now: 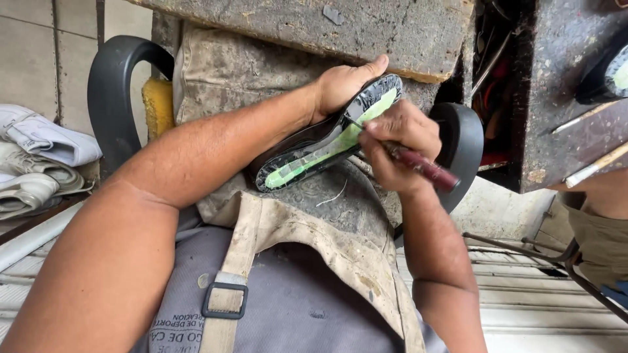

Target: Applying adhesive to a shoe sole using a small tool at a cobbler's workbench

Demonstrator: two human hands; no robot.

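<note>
My left hand [341, 85] grips a dark shoe [307, 140] lying sole-up on my lap, fingers wrapped over its heel end. The shoe's underside [330, 145] shows a light green layer framed by a black rim. My right hand [399, 147] is closed on a tool with a dark red handle [425, 168]; its thin metal tip touches the green layer near the shoe's middle. A stained canvas apron [314, 229] lies under the shoe.
A worn wooden bench top [366, 29] stands just beyond the shoe. Black chair arms [111, 91] flank my lap. White shoes [39, 157] are piled at the left. A cluttered dark shelf [562, 98] and another person's arm [602, 229] are at the right.
</note>
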